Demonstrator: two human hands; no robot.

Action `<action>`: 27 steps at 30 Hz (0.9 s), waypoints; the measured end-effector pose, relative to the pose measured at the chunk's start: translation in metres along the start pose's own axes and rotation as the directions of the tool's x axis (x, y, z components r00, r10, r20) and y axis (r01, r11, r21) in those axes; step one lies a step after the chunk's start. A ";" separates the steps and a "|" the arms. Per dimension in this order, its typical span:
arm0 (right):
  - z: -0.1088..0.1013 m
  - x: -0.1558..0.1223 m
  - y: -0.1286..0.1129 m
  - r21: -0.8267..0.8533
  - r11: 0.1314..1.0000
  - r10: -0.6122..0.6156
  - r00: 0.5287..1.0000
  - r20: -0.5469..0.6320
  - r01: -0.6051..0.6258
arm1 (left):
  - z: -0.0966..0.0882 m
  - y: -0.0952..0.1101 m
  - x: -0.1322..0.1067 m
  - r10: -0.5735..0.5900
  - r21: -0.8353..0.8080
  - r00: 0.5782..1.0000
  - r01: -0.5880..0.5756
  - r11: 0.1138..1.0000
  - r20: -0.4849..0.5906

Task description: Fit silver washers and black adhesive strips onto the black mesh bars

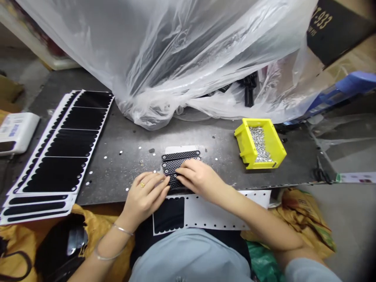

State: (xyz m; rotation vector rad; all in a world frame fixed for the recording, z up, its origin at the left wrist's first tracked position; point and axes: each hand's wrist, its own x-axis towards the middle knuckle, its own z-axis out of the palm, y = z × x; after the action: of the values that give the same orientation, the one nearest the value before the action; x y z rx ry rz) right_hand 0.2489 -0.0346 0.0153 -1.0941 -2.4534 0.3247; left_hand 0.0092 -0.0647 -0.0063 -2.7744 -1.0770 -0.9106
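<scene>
Seen from the head camera, the left hand (145,196) and right hand (198,178) lie with fingers together on black diamond-mesh strips (180,162); whether they grip cannot be told. Right of the hands, on the speckled dark grey workbench (126,156), sits a yellow plastic bin (274,150) of small silver studs (260,145); left lie scalloped black-and-white sheets (64,141), and clear polythene sheeting (164,51) billows beyond.

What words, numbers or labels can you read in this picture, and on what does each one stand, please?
"T-933", in gold on the black box at top right; its first character is uncertain.
Blue print on the white device at left: too small to read.
Print on the white strip at right: too blurred to read.
</scene>
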 end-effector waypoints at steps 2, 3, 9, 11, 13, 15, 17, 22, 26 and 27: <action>0.017 -0.004 -0.017 -0.009 1.000 0.005 1.000 -0.023 -0.005 | 0.002 0.001 -0.008 0.002 0.007 1.000 -0.002 1.000 -0.002; 0.019 -0.007 -0.018 -0.024 1.000 0.010 0.999 -0.040 -0.011 | 0.003 0.001 -0.011 0.000 0.017 1.000 0.000 1.000 -0.002; -0.015 -0.052 0.010 -0.105 0.990 0.078 0.989 -0.126 -0.092 | 0.008 -0.001 -0.014 -0.001 -0.003 0.999 0.001 1.000 -0.044; -0.023 -0.068 0.015 -0.172 0.984 0.020 0.994 -0.110 -0.038 | 0.009 -0.002 -0.012 -0.007 -0.019 0.998 0.006 1.000 -0.057; -0.024 -0.078 0.015 -0.261 0.965 -0.055 0.996 -0.072 0.035 | 0.009 -0.003 -0.011 -0.020 -0.022 0.998 0.018 1.000 -0.061; -0.023 -0.083 0.013 -0.321 0.943 -0.096 0.995 -0.026 0.083 | 0.008 -0.003 -0.011 -0.030 -0.020 0.998 0.029 0.999 -0.054; -0.023 -0.083 0.010 -0.329 0.938 -0.112 0.994 0.011 0.109 | 0.008 -0.004 -0.011 -0.033 -0.019 0.999 0.033 0.999 -0.040; -0.034 -0.073 0.012 -0.352 0.908 -0.221 0.974 0.056 0.226 | 0.008 -0.005 -0.009 -0.029 -0.017 0.999 0.029 0.999 -0.030; -0.036 -0.074 0.015 -0.397 0.874 -0.271 0.959 0.081 0.281 | 0.007 -0.005 -0.009 -0.039 -0.021 0.999 0.038 0.999 -0.019; -0.035 -0.075 0.015 -0.386 0.886 -0.252 0.965 0.068 0.258 | 0.007 -0.005 -0.008 -0.041 -0.028 0.999 0.040 0.999 -0.019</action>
State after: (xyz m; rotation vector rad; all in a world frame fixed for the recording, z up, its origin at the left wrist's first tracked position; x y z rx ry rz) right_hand 0.3201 -0.0796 0.0183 -0.8943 -2.7068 -0.2548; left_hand 0.0046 -0.0645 -0.0175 -2.7688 -1.1306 -0.9620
